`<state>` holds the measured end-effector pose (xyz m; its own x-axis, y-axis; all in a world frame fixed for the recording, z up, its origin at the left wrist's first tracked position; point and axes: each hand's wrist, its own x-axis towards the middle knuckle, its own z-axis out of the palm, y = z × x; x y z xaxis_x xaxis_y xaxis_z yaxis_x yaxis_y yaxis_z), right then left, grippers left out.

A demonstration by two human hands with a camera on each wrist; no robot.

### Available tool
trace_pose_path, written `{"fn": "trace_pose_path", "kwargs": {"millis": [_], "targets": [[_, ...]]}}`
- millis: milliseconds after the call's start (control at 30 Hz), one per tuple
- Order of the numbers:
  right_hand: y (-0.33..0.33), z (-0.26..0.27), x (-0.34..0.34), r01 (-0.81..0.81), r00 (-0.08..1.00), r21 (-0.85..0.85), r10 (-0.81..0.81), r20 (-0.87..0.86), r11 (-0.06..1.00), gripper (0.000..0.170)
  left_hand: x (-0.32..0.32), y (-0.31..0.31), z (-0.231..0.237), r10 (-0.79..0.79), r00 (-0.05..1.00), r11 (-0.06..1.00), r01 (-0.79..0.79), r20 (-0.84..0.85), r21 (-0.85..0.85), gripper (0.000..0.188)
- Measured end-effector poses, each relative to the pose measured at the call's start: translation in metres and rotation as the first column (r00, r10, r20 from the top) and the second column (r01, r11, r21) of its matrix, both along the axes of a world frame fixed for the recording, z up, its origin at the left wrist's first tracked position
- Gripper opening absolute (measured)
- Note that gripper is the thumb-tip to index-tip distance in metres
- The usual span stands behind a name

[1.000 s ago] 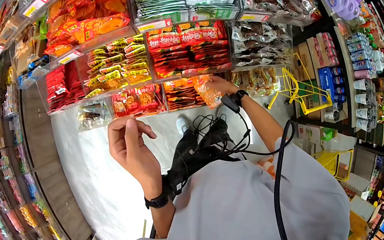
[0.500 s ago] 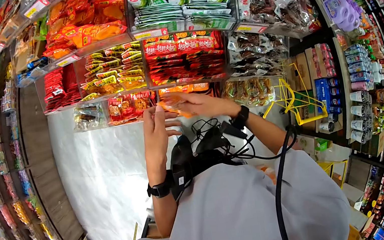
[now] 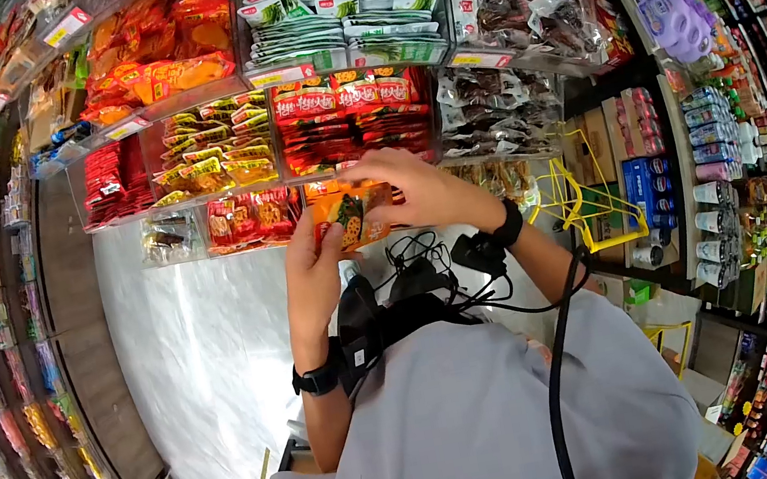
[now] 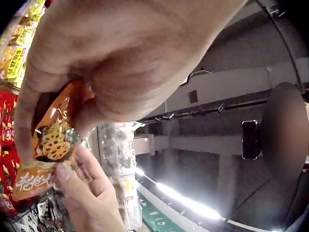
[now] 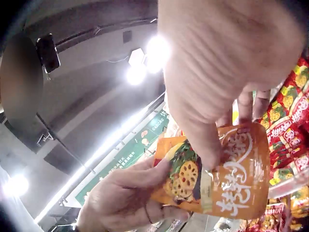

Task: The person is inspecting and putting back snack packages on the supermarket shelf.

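An orange snack packet (image 3: 351, 212) with sliced lotus root pictured on its front is held between both hands in front of the shelf. My left hand (image 3: 310, 270) grips one end, its thumb over the front, as the right wrist view shows. My right hand (image 3: 432, 193) pinches the other end; in the left wrist view its thumb (image 4: 67, 176) presses on the packet's face near the white lettering. Just beyond the hands, bins of red packets (image 3: 353, 118) and more orange packets stand on the display.
Above are bins of green-and-white packets (image 3: 339, 3), orange-red packets (image 3: 160, 54) and dark packets (image 3: 522, 3). A yellow wire rack (image 3: 592, 210) stands to the right, near blue drink packs (image 3: 644, 191). A black cable (image 3: 556, 393) runs over the grey shirt.
My right hand has taken the orange packet from the lower bin and brought it left. My left hand has moved right to grip its other end, and the packet now shows its printed front.
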<state>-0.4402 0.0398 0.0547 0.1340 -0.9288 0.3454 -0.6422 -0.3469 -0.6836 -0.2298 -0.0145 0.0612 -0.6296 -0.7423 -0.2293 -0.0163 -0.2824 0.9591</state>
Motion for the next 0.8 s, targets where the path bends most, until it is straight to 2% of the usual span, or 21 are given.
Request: {"fn": "trace_pose_path", "kwargs": {"millis": [33, 100, 167, 200, 233, 267, 333, 367, 433, 467, 533, 700, 800], "targets": [[-0.001, -0.003, -0.005, -0.005, 1.0, 0.0, 0.005, 0.002, 1.0, 0.05, 0.001, 0.0, -0.001, -0.032, 0.999, 0.999, 0.033, 0.04, -0.025, 0.033], [-0.004, -0.015, -0.014, -0.19, 0.978, 0.359, 0.143, 0.154, 0.914, 0.031, 0.002, 0.002, -0.002, -0.058, 0.995, 0.997, 0.062, 0.081, -0.049, 0.032], [-0.006, -0.028, -0.02, -0.164, 0.985, 0.378, 0.127, 0.121, 0.911, 0.027, 0.004, 0.005, -0.005, 0.151, 0.981, 0.974, -0.127, 0.122, -0.187, 0.031], [-0.006, -0.037, -0.022, -0.133, 0.99, 0.395, 0.109, 0.084, 0.909, 0.025, 0.008, 0.004, -0.003, 0.16, 0.979, 0.973, -0.135, 0.126, -0.187, 0.031], [-0.004, -0.06, -0.023, -0.059, 0.998, 0.318, 0.057, 0.015, 0.946, 0.02, 0.014, 0.002, 0.0, 0.184, 0.966, 0.97, -0.149, 0.181, -0.192, 0.031], [-0.002, -0.089, -0.026, -0.07, 0.998, 0.318, 0.067, 0.02, 0.945, 0.02, 0.02, -0.001, 0.002, 0.209, 0.949, 0.967, -0.163, 0.235, -0.197, 0.03], [0.003, -0.148, -0.033, 0.059, 0.97, 0.327, 0.024, -0.243, 0.943, 0.017, 0.03, -0.005, 0.002, 0.247, 0.939, 0.963, -0.21, 0.24, -0.169, 0.024], [0.005, -0.168, -0.035, 0.049, 0.971, 0.328, 0.033, -0.239, 0.943, 0.017, 0.035, -0.004, 0.006, 0.24, 0.95, 0.968, -0.218, 0.198, -0.127, 0.021], [0.006, -0.203, -0.036, 0.193, 0.958, 0.658, 0.003, -0.285, 0.728, 0.016, 0.045, -0.004, 0.007, 0.249, 0.955, 0.967, -0.238, 0.162, -0.087, 0.017], [0.009, -0.224, -0.036, 0.179, 0.96, 0.659, 0.015, -0.278, 0.731, 0.016, 0.051, -0.003, 0.006, 0.264, 0.951, 0.963, -0.249, 0.159, -0.107, 0.014], [0.011, -0.26, -0.032, 0.28, 0.93, 0.673, -0.019, -0.368, 0.685, 0.022, 0.064, -0.004, 0.007, 0.289, 0.943, 0.954, -0.269, 0.165, -0.134, 0.011], [0.009, -0.294, -0.02, 0.337, 0.912, 0.616, -0.084, -0.402, 0.712, 0.023, 0.084, -0.008, 0.011, 0.376, 0.91, 0.925, -0.358, 0.176, -0.127, 0.013], [0.008, -0.299, -0.015, 0.311, 0.905, 0.595, -0.039, -0.424, 0.741, 0.025, 0.085, -0.007, 0.012, 0.42, 0.894, 0.905, -0.401, 0.155, -0.142, 0.012]]}}
